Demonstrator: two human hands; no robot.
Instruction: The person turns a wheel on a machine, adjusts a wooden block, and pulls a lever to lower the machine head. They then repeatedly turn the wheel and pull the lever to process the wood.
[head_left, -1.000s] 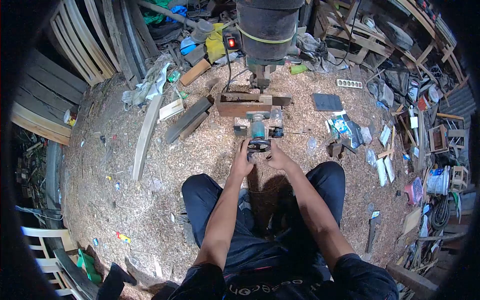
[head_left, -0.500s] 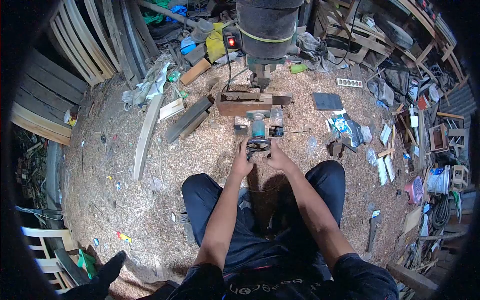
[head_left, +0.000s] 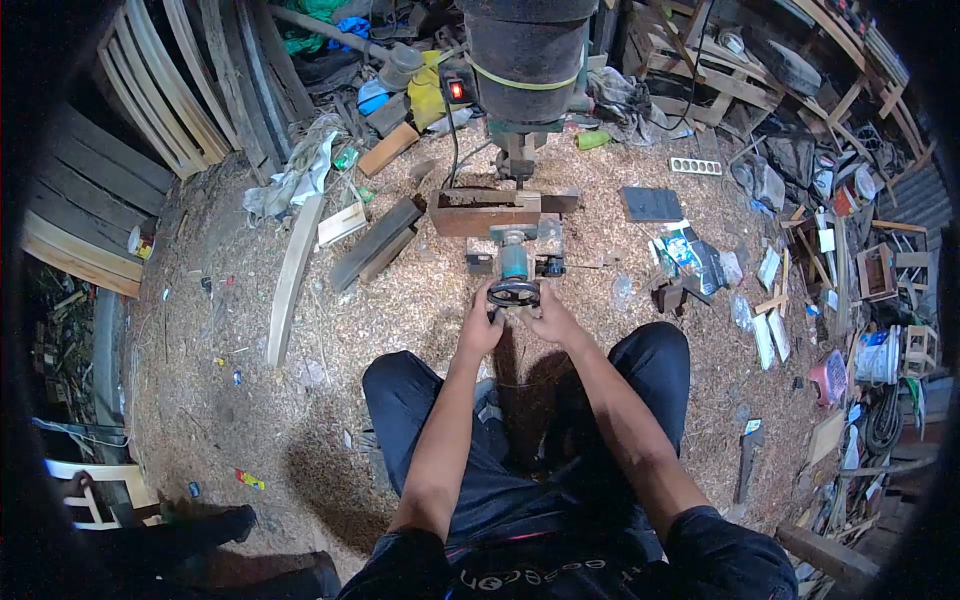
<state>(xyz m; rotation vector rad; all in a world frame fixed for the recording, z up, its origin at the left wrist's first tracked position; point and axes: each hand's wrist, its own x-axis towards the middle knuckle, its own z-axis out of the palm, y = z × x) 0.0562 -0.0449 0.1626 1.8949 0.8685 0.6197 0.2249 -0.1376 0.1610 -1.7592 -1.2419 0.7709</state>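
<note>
A black handwheel (head_left: 514,303) sits at the front of a green and grey metal vise (head_left: 513,262). My left hand (head_left: 480,328) wraps round the wheel's left side, and my right hand (head_left: 554,320) grips its right side, fingertips partly hidden. Beyond the vise lies a reddish-brown wooden block (head_left: 488,222) with a long slot cut in its top. Over the block hangs a machine's chuck (head_left: 517,158) with a tool pointing down to the slot. Above it is the big dark motor housing (head_left: 525,65) with a yellowish band. A red switch (head_left: 457,90) glows beside the housing.
Wood chips cover the floor around my knees. Dark timber pieces (head_left: 376,245) and a long curved board (head_left: 296,280) lie left of the machine. A dark flat slab (head_left: 652,204) and a power strip (head_left: 695,166) lie right. Another person's leg (head_left: 215,528) shows at lower left.
Both hands stay on the handwheel, with the right hand's grip slightly shifted. At lower left, the other person's legs have moved and more of them shows. The view has shifted slightly.
</note>
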